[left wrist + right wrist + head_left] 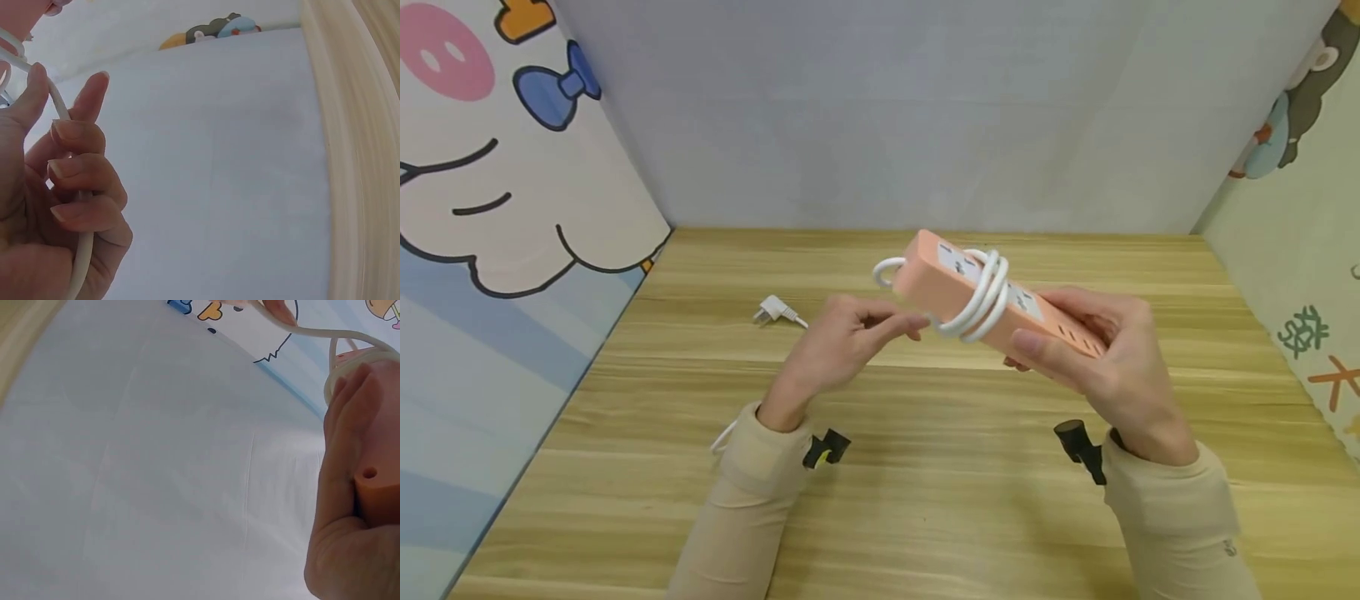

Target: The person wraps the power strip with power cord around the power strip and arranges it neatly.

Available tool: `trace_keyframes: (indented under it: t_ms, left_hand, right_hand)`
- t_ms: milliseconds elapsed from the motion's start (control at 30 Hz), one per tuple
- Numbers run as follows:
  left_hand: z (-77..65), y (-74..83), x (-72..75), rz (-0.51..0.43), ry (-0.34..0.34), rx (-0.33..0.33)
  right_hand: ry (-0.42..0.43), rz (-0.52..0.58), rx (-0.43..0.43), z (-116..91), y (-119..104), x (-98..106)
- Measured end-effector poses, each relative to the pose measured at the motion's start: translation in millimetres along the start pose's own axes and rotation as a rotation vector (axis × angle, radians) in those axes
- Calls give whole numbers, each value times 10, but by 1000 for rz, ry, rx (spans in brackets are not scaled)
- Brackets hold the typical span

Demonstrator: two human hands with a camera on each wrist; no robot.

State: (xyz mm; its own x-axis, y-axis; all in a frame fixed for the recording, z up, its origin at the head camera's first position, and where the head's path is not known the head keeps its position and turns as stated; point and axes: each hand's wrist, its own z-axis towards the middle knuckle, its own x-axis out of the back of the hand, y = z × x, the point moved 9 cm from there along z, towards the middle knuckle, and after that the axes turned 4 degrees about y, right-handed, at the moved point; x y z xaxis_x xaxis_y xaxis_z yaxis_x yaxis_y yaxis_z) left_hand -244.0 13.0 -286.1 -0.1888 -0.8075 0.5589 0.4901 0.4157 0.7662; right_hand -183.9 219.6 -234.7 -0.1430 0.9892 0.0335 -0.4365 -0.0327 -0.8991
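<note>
An orange-pink power strip [958, 287] is held up at a tilt over the table, gripped near its lower right end by my right hand [1116, 367]. White cord [987, 296] is wound in several turns around its upper half, and a small loop sticks out at the far end. My left hand [846, 342], just left of the strip, holds the running cord; in the left wrist view the cord [83, 262] passes under its curled fingers. The right wrist view shows the strip's underside [384, 437] with the right fingers along it. A white plug [775, 310] lies on the table beyond the left forearm.
The wooden table [925, 517] meets a grey-white back wall [887, 117]. Cartoon-printed panels stand at the left [527, 192] and the right [1300, 250]. A bit of white cord [724, 436] shows beside the left sleeve.
</note>
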Motion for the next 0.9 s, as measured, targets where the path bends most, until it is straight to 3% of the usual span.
trace_keyframes:
  t_ms: [300, 400, 633, 900]
  left_hand:
    - [-22, -88, 147, 135, 143, 100]
    - [-32, -122, 174, 134, 166, 128]
    - [-30, -96, 198, 1, 161, 99]
    - [-46, -52, 261, -56, 210, 82]
  right_hand:
    - [-35, -52, -15, -33, 1, -29]
    - [-49, -83, -21, -43, 0, -49]
    - [-102, -303, -40, -57, -6, -89]
    - [-191, -329, -78, -74, 5, -157]
